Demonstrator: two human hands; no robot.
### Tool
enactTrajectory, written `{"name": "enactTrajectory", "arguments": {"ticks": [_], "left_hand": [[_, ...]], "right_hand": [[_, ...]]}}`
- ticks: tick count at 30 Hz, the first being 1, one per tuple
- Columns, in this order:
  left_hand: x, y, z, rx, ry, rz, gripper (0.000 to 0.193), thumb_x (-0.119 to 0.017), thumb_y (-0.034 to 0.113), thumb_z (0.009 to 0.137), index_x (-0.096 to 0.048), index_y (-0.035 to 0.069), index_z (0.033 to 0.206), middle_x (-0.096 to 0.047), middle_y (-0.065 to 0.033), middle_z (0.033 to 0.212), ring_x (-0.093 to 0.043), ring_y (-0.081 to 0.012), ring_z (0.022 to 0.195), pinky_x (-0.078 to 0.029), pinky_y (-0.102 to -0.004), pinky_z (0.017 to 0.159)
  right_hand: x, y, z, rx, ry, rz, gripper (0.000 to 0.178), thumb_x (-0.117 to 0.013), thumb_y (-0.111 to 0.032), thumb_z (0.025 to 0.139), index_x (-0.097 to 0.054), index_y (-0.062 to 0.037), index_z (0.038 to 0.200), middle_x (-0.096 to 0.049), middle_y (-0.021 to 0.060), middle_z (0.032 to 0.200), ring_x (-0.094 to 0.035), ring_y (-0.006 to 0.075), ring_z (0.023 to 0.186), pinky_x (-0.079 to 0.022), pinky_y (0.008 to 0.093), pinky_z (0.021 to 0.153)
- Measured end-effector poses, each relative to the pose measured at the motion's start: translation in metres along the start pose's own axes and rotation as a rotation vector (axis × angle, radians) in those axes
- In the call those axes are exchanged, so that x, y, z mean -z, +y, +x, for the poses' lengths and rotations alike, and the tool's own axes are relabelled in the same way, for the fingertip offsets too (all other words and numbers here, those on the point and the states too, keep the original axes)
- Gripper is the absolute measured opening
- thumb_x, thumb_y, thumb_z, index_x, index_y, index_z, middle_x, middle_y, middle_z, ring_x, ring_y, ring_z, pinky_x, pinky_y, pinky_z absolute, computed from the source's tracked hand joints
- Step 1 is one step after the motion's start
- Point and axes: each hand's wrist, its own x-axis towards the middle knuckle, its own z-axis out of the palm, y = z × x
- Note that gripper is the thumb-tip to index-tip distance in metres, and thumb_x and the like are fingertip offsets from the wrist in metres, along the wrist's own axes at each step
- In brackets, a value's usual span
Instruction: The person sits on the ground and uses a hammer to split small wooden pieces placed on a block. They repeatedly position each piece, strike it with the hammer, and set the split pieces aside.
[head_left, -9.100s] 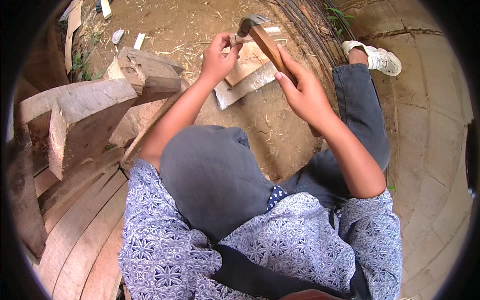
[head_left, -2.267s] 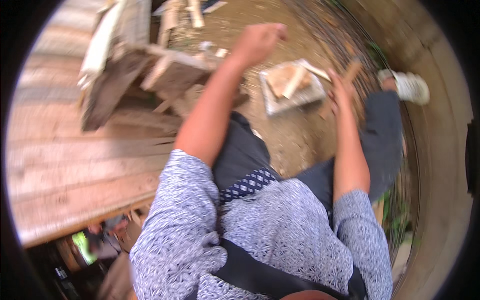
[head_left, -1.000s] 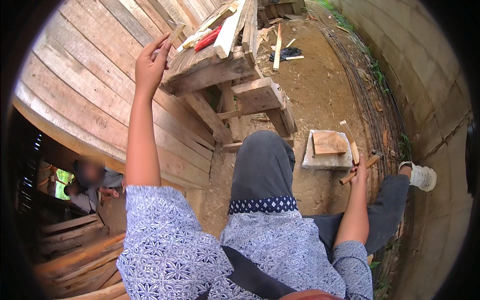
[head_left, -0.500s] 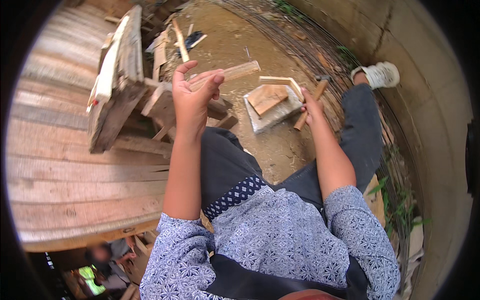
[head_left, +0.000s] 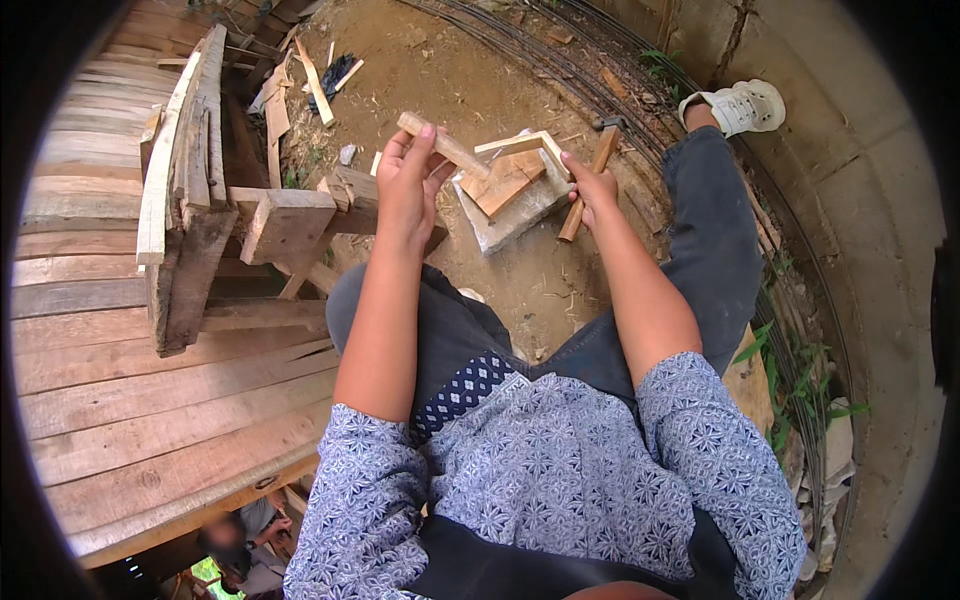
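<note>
Wood stick [head_left: 443, 147]: we hold it in our left hand [head_left: 408, 185], fingers clamped round its near end, raised above the dirt beside the slab.
Hammer [head_left: 590, 180]: our right hand [head_left: 592, 188] is closed on its wooden handle (the metal head points away from us).
Slab [head_left: 510, 205]: a pale flat block on the ground between both hands, with wood offcuts [head_left: 503, 178] lying on top.
Sawhorse [head_left: 235, 215]: rough timber, just left of our left hand.
Planks [head_left: 150, 400]: wide boards beneath it, on our left.
</note>
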Motion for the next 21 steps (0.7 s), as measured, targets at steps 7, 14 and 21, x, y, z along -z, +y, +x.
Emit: {"name": "enactTrajectory", "arguments": {"ticks": [7, 14, 21], "left_hand": [[-0.005, 0.000, -0.003, -0.007, -0.011, -0.022, 0.029, -0.065, 0.021, 0.098, -0.053, 0.007, 0.120, -0.064, -0.0134, 0.120, -0.065, -0.0240, 0.102, -0.055, -0.0423, 0.089], [-0.012, 0.004, -0.009, -0.017, -0.124, -0.110, 0.027, -0.058, 0.015, 0.101, -0.051, 0.005, 0.124, -0.059, -0.0201, 0.131, -0.063, -0.0284, 0.112, -0.054, -0.0476, 0.096], [-0.007, 0.004, -0.008, -0.037, -0.077, -0.045, 0.031, -0.063, 0.016, 0.099, -0.052, 0.006, 0.126, -0.063, -0.0148, 0.126, -0.064, -0.0223, 0.109, -0.055, -0.0435, 0.092]], "right_hand": [[-0.009, 0.026, -0.006, -0.118, -0.041, -0.163, 0.042, -0.087, -0.023, 0.079, -0.053, -0.0046, 0.096, -0.058, 0.0032, 0.076, -0.054, 0.0107, 0.058, -0.043, 0.0260, 0.042], [-0.018, 0.055, 0.007, -0.136, -0.094, -0.343, 0.034, -0.083, -0.019, 0.083, -0.054, -0.0078, 0.098, -0.055, 0.0004, 0.072, -0.049, 0.0078, 0.052, -0.044, 0.0229, 0.040], [-0.012, 0.060, 0.008, -0.120, -0.170, -0.445, 0.028, -0.077, -0.019, 0.086, -0.058, -0.0054, 0.101, -0.062, 0.0052, 0.079, -0.056, 0.0126, 0.055, -0.049, 0.0274, 0.043]]}}
